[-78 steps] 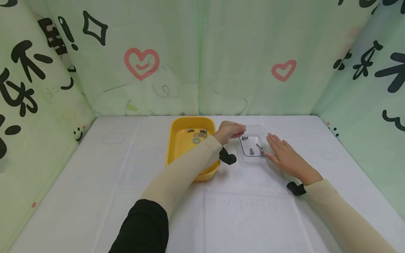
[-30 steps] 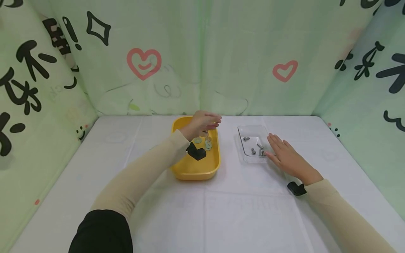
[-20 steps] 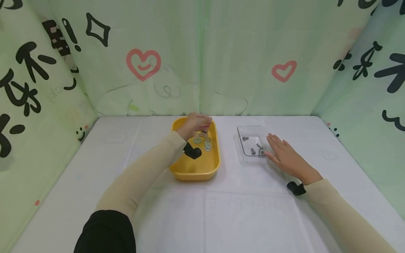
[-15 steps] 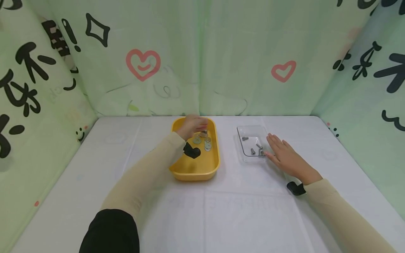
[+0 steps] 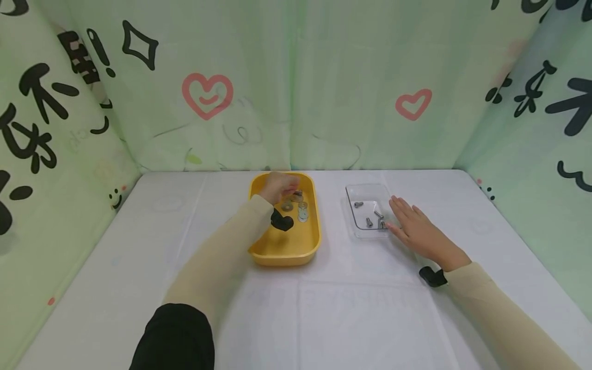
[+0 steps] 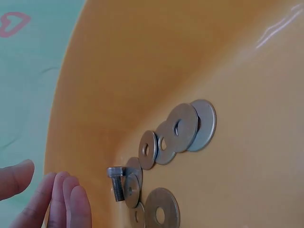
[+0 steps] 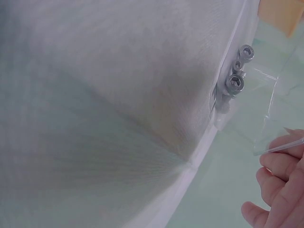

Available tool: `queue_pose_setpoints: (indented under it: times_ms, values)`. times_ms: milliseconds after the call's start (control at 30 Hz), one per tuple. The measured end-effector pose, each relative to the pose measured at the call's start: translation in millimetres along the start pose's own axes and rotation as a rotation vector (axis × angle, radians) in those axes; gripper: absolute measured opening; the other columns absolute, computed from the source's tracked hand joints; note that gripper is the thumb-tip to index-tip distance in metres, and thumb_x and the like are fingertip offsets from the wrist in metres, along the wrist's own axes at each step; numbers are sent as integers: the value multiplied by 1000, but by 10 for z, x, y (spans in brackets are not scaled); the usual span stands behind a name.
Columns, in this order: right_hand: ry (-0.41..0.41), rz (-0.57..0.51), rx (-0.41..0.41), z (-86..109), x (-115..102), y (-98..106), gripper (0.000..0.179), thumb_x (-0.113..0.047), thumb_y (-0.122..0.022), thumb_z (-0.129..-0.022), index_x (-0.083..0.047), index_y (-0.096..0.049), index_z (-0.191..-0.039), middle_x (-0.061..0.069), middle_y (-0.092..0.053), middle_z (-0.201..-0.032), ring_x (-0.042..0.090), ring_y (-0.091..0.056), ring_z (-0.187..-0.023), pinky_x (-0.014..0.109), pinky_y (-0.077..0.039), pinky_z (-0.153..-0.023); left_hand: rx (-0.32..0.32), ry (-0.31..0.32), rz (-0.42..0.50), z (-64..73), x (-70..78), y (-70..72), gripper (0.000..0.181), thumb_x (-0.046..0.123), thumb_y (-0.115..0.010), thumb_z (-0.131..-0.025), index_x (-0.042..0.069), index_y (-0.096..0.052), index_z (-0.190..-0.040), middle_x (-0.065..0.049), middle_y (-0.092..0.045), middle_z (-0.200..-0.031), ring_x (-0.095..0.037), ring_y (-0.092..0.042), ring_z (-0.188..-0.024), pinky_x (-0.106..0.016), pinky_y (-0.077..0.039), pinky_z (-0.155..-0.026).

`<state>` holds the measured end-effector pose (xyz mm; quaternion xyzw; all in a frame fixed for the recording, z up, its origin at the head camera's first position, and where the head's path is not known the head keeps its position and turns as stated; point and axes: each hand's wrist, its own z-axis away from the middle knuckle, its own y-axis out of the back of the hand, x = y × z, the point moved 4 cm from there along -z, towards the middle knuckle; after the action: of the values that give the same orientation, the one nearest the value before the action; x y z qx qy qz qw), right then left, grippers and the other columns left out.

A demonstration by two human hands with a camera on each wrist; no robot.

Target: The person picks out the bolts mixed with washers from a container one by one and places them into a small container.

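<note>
My left hand (image 5: 279, 186) is over the far end of a yellow tray (image 5: 288, 247). In the left wrist view its thumb stands apart from the extended fingers (image 6: 59, 202), with nothing between them. A hex-socket bolt (image 6: 116, 184) leans beside several flat metal washers (image 6: 182, 127) in the tray, just past those fingers. My right hand (image 5: 418, 234) lies with fingers outstretched against the right side of a clear plastic box (image 5: 352, 218). Several bolts (image 5: 369, 222) are in that box; in the right wrist view two socket heads (image 7: 235, 83) show through its wall.
A white cloth (image 5: 361, 318) covers the table. Green curtains (image 5: 342, 67) with printed hearts and black lettering close off the back and sides. The tray stands left of the clear box, with a strip of cloth between them.
My left hand has moved from over the clear box leftward to the yellow tray, then lower into its far end. The right hand stays in place at the box.
</note>
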<state>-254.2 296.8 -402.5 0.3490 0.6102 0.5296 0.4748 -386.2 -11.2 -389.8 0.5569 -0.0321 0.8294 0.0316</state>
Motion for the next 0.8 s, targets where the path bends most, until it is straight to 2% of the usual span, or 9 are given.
queue_pose_setpoints:
  times_ms: [133, 200, 300, 367, 433, 567, 667, 800]
  values:
    - [2, -9, 4, 4, -4, 3, 71, -34, -42, -100, 5, -9, -148, 26, -12, -155, 41, -10, -144, 59, -10, -116, 30, -9, -33, -87, -56, 14, 27, 4, -64, -86, -7, -65, -111, -18, -65, -117, -28, -62, -109, -31, -52, -95]
    - [1, -11, 6, 6, -5, 3, 71, -34, -42, -100, 5, -9, -148, 26, -12, -155, 41, -9, -144, 59, -10, -116, 36, -27, -39, -177, -104, 29, 21, 4, -67, -82, -6, -68, -101, -18, -68, -106, -26, -66, -95, -28, -56, -86]
    - [1, -14, 4, 12, -9, 3, 71, -35, -42, -100, 5, -9, -149, 26, -12, -155, 41, -9, -144, 58, -10, -116, 58, -36, -54, -240, -144, 45, 11, 2, -68, -79, -6, -66, -87, -13, -65, -89, -22, -63, -81, -27, -57, -78]
    - [3, -13, 4, 10, -12, 6, 71, -36, -41, -100, 4, -9, -149, 26, -13, -155, 40, -10, -144, 58, -10, -116, 70, -43, -55, -226, -147, 48, 7, -1, -65, -77, -5, -61, -75, -11, -59, -76, -21, -57, -72, -26, -56, -72]
    - [6, -12, 6, 12, -11, 9, 71, -36, -41, -100, 4, -9, -149, 26, -13, -155, 40, -10, -144, 58, -10, -116, 82, -47, -47, -152, -124, 45, 14, -3, -62, -79, -1, -56, -67, -7, -53, -68, -20, -53, -69, -26, -54, -72]
    - [8, -8, 14, 18, -2, 12, 70, -36, -42, -100, 5, -10, -148, 26, -14, -155, 41, -11, -144, 59, -11, -116, 47, -75, -18, -64, -105, 37, 32, -5, -58, -81, 6, -46, -54, -2, -42, -54, -20, -43, -61, -25, -45, -64]
    - [6, -13, 22, 18, 0, 10, 70, -36, -42, -100, 5, -11, -148, 27, -14, -154, 41, -12, -143, 58, -11, -116, 15, -64, -6, -54, -124, 29, 36, -4, -58, -82, 8, -43, -51, -3, -43, -54, -22, -47, -61, -28, -39, -59]
    - [-1, -25, 27, 8, -6, 1, 71, -36, -43, -99, 5, -12, -148, 27, -15, -154, 41, -12, -143, 59, -11, -116, 49, -66, -84, -115, -157, 30, 33, 2, -62, -82, 8, -47, -53, -1, -50, -57, -19, -54, -65, -24, -43, -59]
